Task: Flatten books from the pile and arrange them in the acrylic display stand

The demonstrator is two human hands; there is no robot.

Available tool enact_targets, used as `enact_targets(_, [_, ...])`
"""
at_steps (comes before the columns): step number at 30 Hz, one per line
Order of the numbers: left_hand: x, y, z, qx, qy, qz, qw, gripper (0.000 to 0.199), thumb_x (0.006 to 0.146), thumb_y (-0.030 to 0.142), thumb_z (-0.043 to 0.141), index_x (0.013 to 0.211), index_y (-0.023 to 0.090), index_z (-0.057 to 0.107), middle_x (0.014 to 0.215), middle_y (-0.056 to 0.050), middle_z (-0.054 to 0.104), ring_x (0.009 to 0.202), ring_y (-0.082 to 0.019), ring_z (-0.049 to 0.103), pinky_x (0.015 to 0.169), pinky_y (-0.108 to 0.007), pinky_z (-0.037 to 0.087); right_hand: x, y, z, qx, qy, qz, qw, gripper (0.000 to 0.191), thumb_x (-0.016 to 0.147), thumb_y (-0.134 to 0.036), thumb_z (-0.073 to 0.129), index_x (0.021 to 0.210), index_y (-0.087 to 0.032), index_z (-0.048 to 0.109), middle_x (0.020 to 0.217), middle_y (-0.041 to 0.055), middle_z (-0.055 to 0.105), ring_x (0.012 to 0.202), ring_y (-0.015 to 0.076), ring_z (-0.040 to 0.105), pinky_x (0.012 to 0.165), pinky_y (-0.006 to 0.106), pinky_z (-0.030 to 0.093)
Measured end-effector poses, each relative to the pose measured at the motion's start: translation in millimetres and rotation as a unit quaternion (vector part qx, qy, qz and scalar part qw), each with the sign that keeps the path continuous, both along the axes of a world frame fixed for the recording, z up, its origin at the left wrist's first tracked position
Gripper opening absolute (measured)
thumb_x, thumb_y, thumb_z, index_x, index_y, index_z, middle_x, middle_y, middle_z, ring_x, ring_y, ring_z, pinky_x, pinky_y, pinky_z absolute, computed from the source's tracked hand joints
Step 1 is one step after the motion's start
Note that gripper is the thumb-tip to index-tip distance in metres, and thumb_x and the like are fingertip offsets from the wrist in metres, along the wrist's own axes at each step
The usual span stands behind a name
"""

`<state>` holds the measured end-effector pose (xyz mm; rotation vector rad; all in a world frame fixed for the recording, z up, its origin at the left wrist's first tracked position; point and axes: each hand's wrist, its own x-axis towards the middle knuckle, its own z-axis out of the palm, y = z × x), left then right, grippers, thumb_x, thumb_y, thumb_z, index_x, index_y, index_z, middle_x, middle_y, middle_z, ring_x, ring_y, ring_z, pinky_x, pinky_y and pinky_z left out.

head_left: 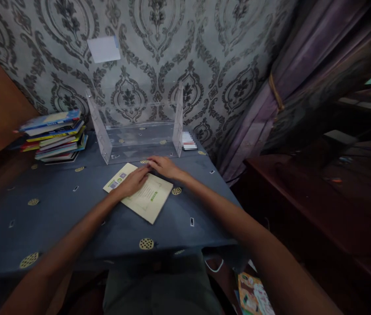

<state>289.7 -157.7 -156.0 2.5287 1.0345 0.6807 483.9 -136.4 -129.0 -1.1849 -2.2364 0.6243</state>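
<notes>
A cream book (142,203) with green print and small square codes lies flat and slanted on the table. Across its upper part rests my left hand (133,183), palm down with the fingers stretched out. My right hand (164,167) is at the far edge of the same book, its fingers reaching left until they meet my left fingertips. Neither hand is wrapped round anything that I can see. Just beyond the hands stands a clear plastic rack (142,142) with upright side panels and a see-through shelf.
A dark blue patterned cloth (83,218) covers the table. At the back left is an uneven stack of books (55,138). A small pale item (189,143) lies behind the rack's right side. Purple curtain (247,127) hangs at right, above a dark red surface (290,197). Colourful books (254,293) lie below.
</notes>
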Motion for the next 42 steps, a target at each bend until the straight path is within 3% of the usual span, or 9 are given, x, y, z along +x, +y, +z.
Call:
enact_targets(5, [-21, 7, -12.1, 0.026, 0.036, 0.08, 0.996, 0.043, 0.099, 0.028, 0.036, 0.133, 0.011, 0.057, 0.141, -0.017, 0.06, 0.134, -0.026, 0.053, 0.116, -0.049, 0.04, -15, -101, -24.4, 0.108, -0.045, 0.034, 0.993, 0.053, 0.099, -0.037, 0.053, 0.149, -0.019, 0.044, 0.153, 0.0179, 0.046, 0.145, 0.0306, 0.037, 0.119, 0.053, 0.033])
enact_targets(8, [-18, 5, -12.2, 0.037, 0.05, 0.085, 0.994, 0.043, 0.1, 0.028, 0.034, 0.131, 0.011, 0.058, 0.141, -0.018, 0.059, 0.134, -0.026, 0.053, 0.116, -0.049, 0.04, -22, -127, -30.8, 0.119, -0.073, 0.07, 0.988, 0.051, 0.102, -0.035, 0.048, 0.15, -0.019, 0.043, 0.156, 0.0185, 0.042, 0.149, 0.0304, 0.032, 0.121, 0.052, 0.03])
enact_targets(15, [-17, -1, -5.7, 0.065, 0.053, 0.088, 0.993, 0.037, 0.1, 0.025, 0.035, 0.126, 0.015, 0.061, 0.141, -0.015, 0.058, 0.133, -0.024, 0.053, 0.114, -0.047, 0.042, 22, -81, -42.4, 0.044, -0.076, -0.021, 0.996, 0.043, 0.104, -0.025, 0.037, 0.143, -0.017, 0.051, 0.154, 0.0179, 0.045, 0.144, 0.0278, 0.041, 0.119, 0.051, 0.035])
enact_targets(19, [-28, -17, 4.1, 0.055, 0.111, 0.011, 0.992, 0.044, 0.102, 0.039, 0.041, 0.137, 0.018, 0.055, 0.154, -0.017, 0.045, 0.146, -0.03, 0.038, 0.119, -0.057, 0.029, 37, -69, -45.0, 0.038, -0.085, -0.068, 0.993, 0.037, 0.104, -0.028, 0.039, 0.13, -0.017, 0.063, 0.149, 0.0175, 0.05, 0.14, 0.0291, 0.045, 0.115, 0.053, 0.037])
enact_targets(25, [-60, -46, 22.2, -0.009, 0.209, -0.142, 0.967, 0.092, 0.082, 0.071, 0.062, 0.158, 0.031, 0.028, 0.166, -0.014, 0.024, 0.154, -0.035, 0.019, 0.123, -0.062, 0.01, 34, -71, -37.5, 0.036, -0.083, -0.064, 0.994, 0.037, 0.102, -0.022, 0.042, 0.131, -0.018, 0.064, 0.143, 0.0166, 0.058, 0.135, 0.0298, 0.049, 0.109, 0.052, 0.041])
enact_targets(32, [-68, -48, 18.5, 0.07, 0.249, -0.151, 0.954, 0.081, 0.091, 0.069, 0.05, 0.158, 0.028, 0.03, 0.163, -0.014, 0.034, 0.152, -0.03, 0.027, 0.123, -0.049, 0.022, 37, -69, -40.5, 0.052, -0.027, -0.021, 0.998, 0.036, 0.098, -0.018, 0.048, 0.129, -0.017, 0.067, 0.129, 0.0148, 0.069, 0.131, 0.0278, 0.055, 0.108, 0.051, 0.041])
enact_targets(35, [-68, -54, 14.7, 0.114, 0.239, -0.125, 0.956, 0.06, 0.101, 0.06, 0.035, 0.146, 0.024, 0.047, 0.148, -0.013, 0.056, 0.14, -0.027, 0.049, 0.113, -0.042, 0.039, 38, -69, -40.5, 0.051, -0.003, -0.008, 0.999, 0.036, 0.1, -0.031, 0.049, 0.128, -0.02, 0.068, 0.132, 0.014, 0.068, 0.13, 0.0285, 0.055, 0.108, 0.053, 0.04])
enact_targets(38, [-59, -62, 21.7, 0.127, 0.179, -0.069, 0.973, 0.05, 0.105, 0.052, 0.027, 0.118, 0.021, 0.064, 0.113, -0.012, 0.074, 0.106, -0.023, 0.069, 0.089, -0.034, 0.052, 40, -67, -35.6, 0.003, 0.057, -0.001, 0.998, 0.044, 0.102, -0.048, 0.042, 0.116, -0.021, 0.075, 0.13, 0.0122, 0.069, 0.129, 0.0286, 0.057, 0.111, 0.052, 0.038])
enact_targets(42, [-35, -67, 53.4, 0.033, 0.058, 0.035, 0.997, 0.048, 0.104, 0.051, 0.029, 0.088, 0.02, 0.062, 0.071, -0.001, 0.066, 0.062, -0.014, 0.061, 0.062, -0.024, 0.044, 46, -64, -27.5, -0.145, 0.214, -0.007, 0.966, 0.073, 0.096, -0.074, 0.03, 0.099, -0.02, 0.08, 0.108, 0.0097, 0.077, 0.11, 0.0287, 0.068, 0.101, 0.045, 0.048])
